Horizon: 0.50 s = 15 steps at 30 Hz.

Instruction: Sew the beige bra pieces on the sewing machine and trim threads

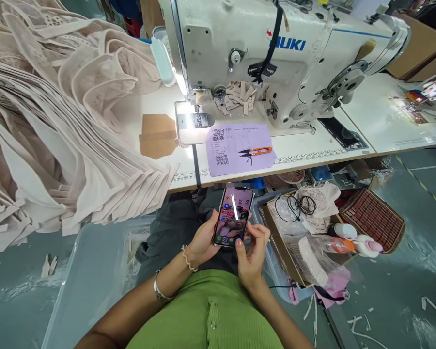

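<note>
A smartphone (pixel 233 218) with its screen lit, showing app icons, is held over my lap below the table edge. My left hand (pixel 203 242) is closed around its left side and lower corner. At the lower right, the thumb of my right hand (pixel 252 252) rests on the screen, its fingers curled by the phone's right edge. Beyond the phone, orange thread snips (pixel 256 151) lie on a purple printed sheet (pixel 221 145) with QR codes. A white sewing machine (pixel 210 53) stands behind the sheet, its lamp shining on the needle plate.
Layered beige fabric pieces (pixel 58 131) hang over the table's left side. A brown card (pixel 158 135) lies beside the needle plate. Small fabric tabs (pixel 240 94) sit under the machine arm. Right of my lap, a cardboard box (pixel 283 252) holds bottles and cables, next to a woven basket (pixel 374 220).
</note>
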Motion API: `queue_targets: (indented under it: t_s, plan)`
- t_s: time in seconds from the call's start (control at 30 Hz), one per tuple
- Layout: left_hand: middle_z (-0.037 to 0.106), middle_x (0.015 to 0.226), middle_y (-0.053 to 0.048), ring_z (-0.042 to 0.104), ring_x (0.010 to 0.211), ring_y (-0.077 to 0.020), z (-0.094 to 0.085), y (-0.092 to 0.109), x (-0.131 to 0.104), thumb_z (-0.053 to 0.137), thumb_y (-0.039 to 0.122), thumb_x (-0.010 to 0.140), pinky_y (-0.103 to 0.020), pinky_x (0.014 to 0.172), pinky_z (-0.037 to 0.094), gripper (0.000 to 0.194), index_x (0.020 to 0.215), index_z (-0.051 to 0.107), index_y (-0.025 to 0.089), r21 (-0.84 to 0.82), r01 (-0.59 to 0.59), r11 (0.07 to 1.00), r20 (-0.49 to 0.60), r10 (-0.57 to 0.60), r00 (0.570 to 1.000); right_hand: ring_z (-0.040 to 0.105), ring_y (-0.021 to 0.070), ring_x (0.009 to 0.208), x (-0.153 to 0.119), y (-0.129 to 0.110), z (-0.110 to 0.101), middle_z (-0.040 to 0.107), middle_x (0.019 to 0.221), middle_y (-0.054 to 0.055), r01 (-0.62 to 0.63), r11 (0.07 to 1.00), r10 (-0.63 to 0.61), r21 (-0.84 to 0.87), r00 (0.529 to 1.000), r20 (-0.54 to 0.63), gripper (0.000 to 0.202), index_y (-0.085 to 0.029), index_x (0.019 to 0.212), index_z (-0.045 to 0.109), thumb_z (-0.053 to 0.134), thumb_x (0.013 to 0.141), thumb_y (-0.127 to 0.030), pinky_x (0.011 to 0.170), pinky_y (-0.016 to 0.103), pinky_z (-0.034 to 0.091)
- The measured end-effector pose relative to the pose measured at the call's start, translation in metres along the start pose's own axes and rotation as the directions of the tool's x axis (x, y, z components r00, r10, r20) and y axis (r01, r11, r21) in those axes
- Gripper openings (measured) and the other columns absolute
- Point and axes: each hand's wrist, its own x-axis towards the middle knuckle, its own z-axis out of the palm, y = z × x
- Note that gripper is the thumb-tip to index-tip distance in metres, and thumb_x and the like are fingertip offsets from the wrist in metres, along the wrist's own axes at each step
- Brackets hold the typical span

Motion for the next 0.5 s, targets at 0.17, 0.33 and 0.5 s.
queue_targets:
  t_s: [0.17, 0.33, 0.5]
  plan:
    - [0.070, 0.126, -0.016, 0.062, 0.125, -0.0265, 0.000, 0.002, -0.003, 0.025, 0.043, 0.106, -0.046, 0.117, 0.035, 0.057, 0.145, 0.052, 0.011, -0.030, 0.002, 1.000, -0.002, -0.002, 1.000, 0.051, 0.0230, 0.100, 0.017, -0.001, -0.009, 0.047, 0.107, 0.008, 0.119, 0.981, -0.126, -0.151, 0.991, -0.041, 0.034, -0.021, 0.129, 0.054, 0.048, 0.099, -0.035, 0.080, 0.040, 0.049]
    - [0.071, 0.125, -0.014, 0.060, 0.127, -0.0272, -0.007, -0.006, -0.006, 0.043, 0.045, 0.102, -0.044, 0.119, 0.033, 0.053, 0.142, 0.056, 0.013, 0.016, -0.018, 1.000, 0.017, 0.018, 1.000, 0.043, 0.0333, 0.129, 0.062, -0.010, -0.020, 0.039, 0.145, 0.017, 0.327, 0.883, -0.321, -0.337, 0.944, 0.074, 0.060, -0.026, 0.144, 0.050, 0.025, 0.102, -0.061, 0.100, 0.054, 0.040]
    - [0.069, 0.128, -0.015, 0.059, 0.129, -0.0289, -0.009, -0.009, -0.008, 0.054, 0.047, 0.097, -0.044, 0.119, 0.034, 0.055, 0.140, 0.058, 0.013, 0.007, -0.016, 1.000, 0.020, 0.015, 1.000, 0.034, 0.0367, 0.141, 0.077, -0.020, -0.019, 0.031, 0.158, 0.012, 0.427, 0.818, -0.394, -0.384, 0.904, 0.166, 0.065, -0.030, 0.136, 0.061, 0.016, 0.102, -0.061, 0.104, 0.056, 0.033]
